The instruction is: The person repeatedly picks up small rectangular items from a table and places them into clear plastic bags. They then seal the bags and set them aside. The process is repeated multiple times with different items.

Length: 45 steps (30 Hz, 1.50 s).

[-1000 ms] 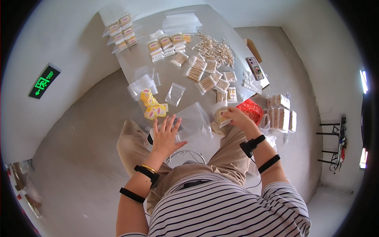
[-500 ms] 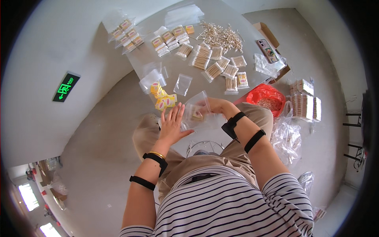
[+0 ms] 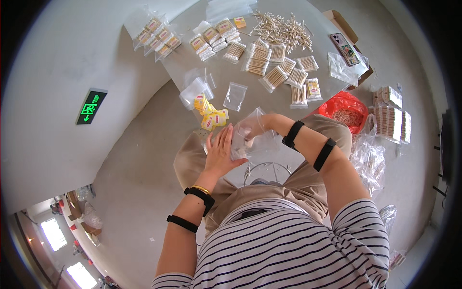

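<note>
Right hand point(image 3: 256, 127), moved leftward into clear bag point(image 3: 240, 142): you are reaching in, grip obscured, left hand point(image 3: 220, 153) lying open alongside, ideally steadying it.

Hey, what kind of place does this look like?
Perhaps a small packing workroom: a grey table holds heaped cotton swabs, bundled swabs and flat clear bags, and a green exit sign hangs on the wall.

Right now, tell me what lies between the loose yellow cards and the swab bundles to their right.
In the head view, a small clear bag lies flat on the table.
</note>
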Motion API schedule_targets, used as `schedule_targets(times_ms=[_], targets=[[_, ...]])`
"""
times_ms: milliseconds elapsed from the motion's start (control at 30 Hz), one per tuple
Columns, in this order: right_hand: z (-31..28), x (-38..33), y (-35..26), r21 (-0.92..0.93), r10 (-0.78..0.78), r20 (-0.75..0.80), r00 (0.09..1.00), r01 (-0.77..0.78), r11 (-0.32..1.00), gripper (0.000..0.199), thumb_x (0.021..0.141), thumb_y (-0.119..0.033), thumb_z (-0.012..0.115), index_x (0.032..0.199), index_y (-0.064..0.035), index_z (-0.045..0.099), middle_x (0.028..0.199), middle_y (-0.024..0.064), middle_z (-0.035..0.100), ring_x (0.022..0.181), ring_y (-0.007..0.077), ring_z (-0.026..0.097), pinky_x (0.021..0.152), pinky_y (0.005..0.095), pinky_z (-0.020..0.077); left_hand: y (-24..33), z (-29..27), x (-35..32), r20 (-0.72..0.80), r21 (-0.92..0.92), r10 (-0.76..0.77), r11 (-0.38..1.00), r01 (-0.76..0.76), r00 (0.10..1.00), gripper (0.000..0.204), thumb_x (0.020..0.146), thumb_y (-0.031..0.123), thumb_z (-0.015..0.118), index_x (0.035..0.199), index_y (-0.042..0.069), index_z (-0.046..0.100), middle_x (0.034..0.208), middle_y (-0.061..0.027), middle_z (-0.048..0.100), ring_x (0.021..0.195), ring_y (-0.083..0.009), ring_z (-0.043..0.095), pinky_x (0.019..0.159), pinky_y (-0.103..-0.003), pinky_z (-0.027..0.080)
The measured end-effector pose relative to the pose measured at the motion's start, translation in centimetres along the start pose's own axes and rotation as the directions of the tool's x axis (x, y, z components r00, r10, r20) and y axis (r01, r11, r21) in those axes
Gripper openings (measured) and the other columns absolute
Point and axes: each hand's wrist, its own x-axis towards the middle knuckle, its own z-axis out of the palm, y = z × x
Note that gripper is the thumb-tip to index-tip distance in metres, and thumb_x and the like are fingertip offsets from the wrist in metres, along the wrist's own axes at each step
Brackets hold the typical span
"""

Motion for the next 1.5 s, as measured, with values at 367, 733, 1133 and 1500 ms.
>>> schedule_targets(times_ms=[367,733,1133,1500], targets=[[3.3,-1.1,1.1,-0.494,-0.284,-0.428,0.858,0.041,0.868,0.059,0.089,-0.037,0.078,0.137,-0.0093,0.06,0.127,0.0119,0.067,0.117,0.0323,0.066,0.098,0.0442,0.0544,-0.1,0.2,0.0,-0.007,0.015,0.021,1.0,-0.021,1.0,0.13,0.071,0.067,0.082,0.165,0.006,0.017,0.166,-0.0134,0.037,0.15,-0.0307,0.039,0.122,-0.059,0.019],[5.7,-2.2,-0.7,-0.431,-0.081,-0.422,0.903,-0.121,0.894,0.072,0.086,-0.035,0.082,0.145,-0.0127,0.047,0.122,0.0181,0.067,0.102,0.0391,0.072,0.083,0.0479,0.0594,0.1,0.1,0.0,0.002,0.025,0.003,1.0,-0.003,1.0,0.132,0.07,0.065,0.085,0.166,0.006,0.016,0.167,-0.0118,0.035,0.15,-0.0305,0.038,0.123,-0.059,0.019],[6.5,-1.2,0.2,-0.524,-0.141,-0.456,0.879,-0.137,0.841,0.078,0.085,-0.032,0.082,0.149,-0.0111,0.041,0.134,0.0119,0.056,0.107,0.036,0.07,0.084,0.047,0.0609,0.0,-0.1,0.0,-0.01,0.031,0.007,0.999,-0.006,1.0,0.117,0.08,0.067,0.075,0.166,0.011,0.019,0.171,-0.0057,0.027,0.154,-0.025,0.032,0.123,-0.06,0.021],[7.1,-1.1,1.5,-0.575,-0.286,-0.478,0.831,-0.05,0.817,0.07,0.081,-0.023,0.083,0.139,-0.0034,0.05,0.125,0.0139,0.06,0.118,0.034,0.063,0.098,0.0441,0.0527,0.1,-0.5,0.6,0.058,0.193,0.119,0.973,-0.128,0.991,0.073,0.105,0.047,0.049,0.166,0.013,0.028,0.172,-0.0064,0.029,0.158,-0.0293,0.027,0.128,-0.059,0.015]])
